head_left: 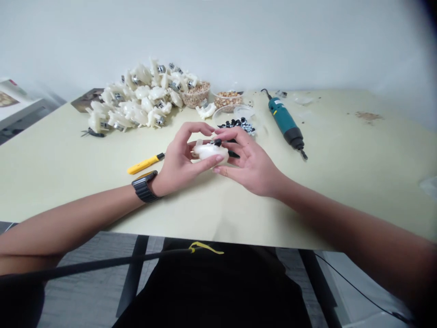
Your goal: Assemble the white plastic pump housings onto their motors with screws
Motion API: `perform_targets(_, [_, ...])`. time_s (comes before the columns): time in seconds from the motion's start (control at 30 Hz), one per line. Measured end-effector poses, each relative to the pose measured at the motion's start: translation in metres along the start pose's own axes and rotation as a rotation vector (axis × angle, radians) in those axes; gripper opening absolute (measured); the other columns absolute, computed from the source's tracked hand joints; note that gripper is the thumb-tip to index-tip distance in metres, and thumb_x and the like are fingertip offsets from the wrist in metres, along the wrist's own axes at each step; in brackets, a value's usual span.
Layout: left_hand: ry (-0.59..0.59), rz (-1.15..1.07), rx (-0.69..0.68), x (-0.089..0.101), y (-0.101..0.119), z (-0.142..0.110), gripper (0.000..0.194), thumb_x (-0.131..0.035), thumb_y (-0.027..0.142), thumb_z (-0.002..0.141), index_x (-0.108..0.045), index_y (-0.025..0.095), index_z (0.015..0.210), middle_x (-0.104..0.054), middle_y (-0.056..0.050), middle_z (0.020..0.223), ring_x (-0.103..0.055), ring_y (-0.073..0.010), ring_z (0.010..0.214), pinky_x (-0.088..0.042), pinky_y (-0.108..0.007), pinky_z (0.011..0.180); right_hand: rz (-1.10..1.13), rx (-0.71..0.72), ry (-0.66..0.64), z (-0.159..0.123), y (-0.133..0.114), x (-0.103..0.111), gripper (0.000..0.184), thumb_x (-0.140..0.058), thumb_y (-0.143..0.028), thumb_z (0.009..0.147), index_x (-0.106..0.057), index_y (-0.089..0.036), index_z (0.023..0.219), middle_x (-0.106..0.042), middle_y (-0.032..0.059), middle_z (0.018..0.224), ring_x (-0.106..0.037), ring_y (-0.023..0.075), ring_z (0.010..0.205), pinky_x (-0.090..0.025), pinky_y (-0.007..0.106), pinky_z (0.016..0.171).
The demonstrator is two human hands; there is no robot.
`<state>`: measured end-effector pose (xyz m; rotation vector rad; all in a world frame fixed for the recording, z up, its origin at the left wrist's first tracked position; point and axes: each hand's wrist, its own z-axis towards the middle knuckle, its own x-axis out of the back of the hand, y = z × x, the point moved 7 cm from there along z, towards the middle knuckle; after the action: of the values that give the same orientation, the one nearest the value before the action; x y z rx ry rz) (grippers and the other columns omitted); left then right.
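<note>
A rounded white plastic shell (210, 153) with a small black part (217, 142) on its top is held between my two hands, above the table's middle. My left hand (184, 157) grips it from the left, thumb along its near side. My right hand (251, 159) closes around its right end, fingers curled behind and thumb in front. Next to the right fingers a dark pointed piece (233, 154) shows; what it belongs to is hidden. Just beyond the hands, a clear tub (256, 119) holds black and silver small parts.
A heap of similar white shells (139, 98) covers the back left. Two tubs of small brownish parts (197, 94) stand beside it. A green power screwdriver (286, 122) lies right, a yellow-handled tool (145, 164) left, and small pliers (93, 132) by the heap.
</note>
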<state>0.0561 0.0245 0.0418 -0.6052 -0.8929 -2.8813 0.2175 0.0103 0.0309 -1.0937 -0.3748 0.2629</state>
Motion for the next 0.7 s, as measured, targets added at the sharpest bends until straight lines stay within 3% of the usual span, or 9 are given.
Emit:
perform_targets(0.27, [-0.029, -0.081, 0.019, -0.005, -0.005, 0.001, 0.054, -0.084, 0.052, 0.092, -0.053, 0.032, 0.130, -0.064, -0.007, 0.129, -0.074, -0.0207, 0.112, -0.069, -0.032, 0.081, -0.062, 0.043, 0.063, -0.001, -0.007, -0.002, 0.033, -0.081, -0.027, 0.094, -0.065, -0.030, 0.123, -0.065, 0.0035, 0.137, -0.067, 0.0244, 0.129, -0.064, 0.042, 0.106])
perform_targets(0.47, [-0.099, 0.078, 0.074, -0.003, -0.001, -0.001, 0.056, -0.076, 0.060, 0.096, -0.049, 0.031, 0.136, -0.061, -0.012, 0.138, -0.066, -0.0270, 0.130, -0.066, -0.040, 0.093, -0.339, 0.160, 0.104, -0.004, -0.014, 0.003, 0.040, -0.073, -0.014, 0.093, -0.065, -0.030, 0.129, -0.065, 0.0060, 0.146, -0.066, 0.0261, 0.134, -0.063, 0.044, 0.106])
perform_targets(0.57, [-0.039, 0.226, -0.003, 0.006, 0.011, 0.001, 0.051, -0.077, 0.062, 0.093, -0.055, 0.028, 0.125, -0.065, -0.010, 0.123, -0.065, -0.0260, 0.115, -0.061, -0.045, 0.094, -0.551, 0.263, 0.124, -0.004, -0.021, 0.005, 0.036, -0.070, -0.014, 0.096, -0.067, -0.030, 0.128, -0.067, 0.0086, 0.146, -0.062, 0.0294, 0.140, -0.059, 0.051, 0.114])
perform_targets(0.7, [-0.046, 0.328, 0.001, 0.009, 0.020, 0.004, 0.035, -0.071, 0.057, 0.100, -0.058, 0.026, 0.109, -0.067, -0.004, 0.096, -0.061, -0.0192, 0.085, -0.054, -0.041, 0.081, -0.752, 0.372, 0.146, -0.005, -0.026, 0.007, 0.034, -0.067, -0.015, 0.100, -0.068, -0.031, 0.129, -0.067, 0.0093, 0.145, -0.062, 0.0319, 0.140, -0.052, 0.055, 0.119])
